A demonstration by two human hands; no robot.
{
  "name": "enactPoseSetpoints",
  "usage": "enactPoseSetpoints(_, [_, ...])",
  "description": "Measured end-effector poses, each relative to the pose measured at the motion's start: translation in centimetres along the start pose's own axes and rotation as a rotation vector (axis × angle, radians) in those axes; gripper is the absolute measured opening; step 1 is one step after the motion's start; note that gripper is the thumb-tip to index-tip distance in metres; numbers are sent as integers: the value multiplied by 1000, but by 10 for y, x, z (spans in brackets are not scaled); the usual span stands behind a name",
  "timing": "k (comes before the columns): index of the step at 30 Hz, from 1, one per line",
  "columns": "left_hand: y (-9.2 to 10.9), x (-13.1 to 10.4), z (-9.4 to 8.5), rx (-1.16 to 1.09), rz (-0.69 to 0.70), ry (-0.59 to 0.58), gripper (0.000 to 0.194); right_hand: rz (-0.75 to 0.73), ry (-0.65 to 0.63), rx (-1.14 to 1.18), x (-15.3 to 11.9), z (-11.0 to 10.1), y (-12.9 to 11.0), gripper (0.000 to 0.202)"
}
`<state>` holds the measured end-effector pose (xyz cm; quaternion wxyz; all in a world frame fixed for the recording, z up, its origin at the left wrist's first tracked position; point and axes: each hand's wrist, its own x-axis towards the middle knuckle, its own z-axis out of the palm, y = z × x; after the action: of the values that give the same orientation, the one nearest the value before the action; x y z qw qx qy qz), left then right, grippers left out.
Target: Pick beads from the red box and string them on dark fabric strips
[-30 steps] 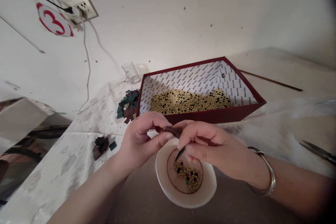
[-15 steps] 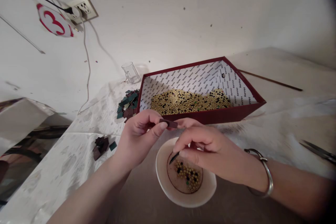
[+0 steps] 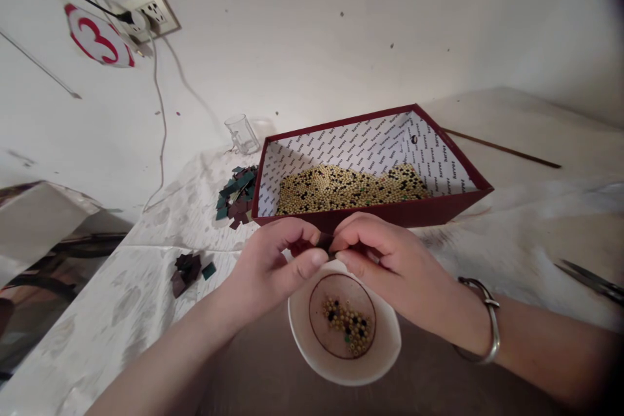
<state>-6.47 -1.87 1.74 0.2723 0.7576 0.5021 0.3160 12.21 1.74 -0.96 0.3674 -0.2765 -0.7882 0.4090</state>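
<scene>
My left hand [image 3: 283,260] pinches a small dark brown flat piece [image 3: 324,242] between thumb and fingers, above the back rim of a white bowl [image 3: 387,351]. My right hand [image 3: 400,273] is closed at the other end of that piece, its fingertips almost against the left ones. A tiny dark tip shows between the two thumbs; the rest of what the right fingers hold is hidden. Inside the bowl lies a small heap of gold, black and green beads [image 3: 353,328].
Behind the hands stands a dark red box [image 3: 404,214] with many similar beads [image 3: 341,188]. Green and brown pieces [image 3: 238,192] lie left of it, more dark pieces [image 3: 185,273] nearer. Also there: a glass mug [image 3: 242,134], scissors [image 3: 589,279], a thin stick [image 3: 502,147].
My right hand has moved up and left from over the bowl to meet the brown piece. The thin dark pointed thing in its fingers is now mostly hidden. My left hand has lowered slightly.
</scene>
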Motion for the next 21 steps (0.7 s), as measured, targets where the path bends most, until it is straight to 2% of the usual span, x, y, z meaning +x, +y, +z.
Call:
enactPoseSetpoints(6, [3, -1, 1, 103, -81, 11, 26, -41, -19, -19, 0, 3, 5, 11])
enactPoseSetpoints(10, [2, -2, 2, 231, -95, 31, 31, -8, -6, -32, -2, 7, 7, 10])
enactPoseSetpoints(13, [1, -3, 3, 399, 12, 75, 31, -6, 5, -35, -2, 9, 9, 9])
enactPoseSetpoints(18, [1, -5, 2, 676, 263, 113, 31, -3, -7, -35, -1, 10, 10, 9])
enactPoseSetpoints(21, [4, -6, 3, 768, 345, 140, 27, 23, 3, -22, 0, 9, 9, 10])
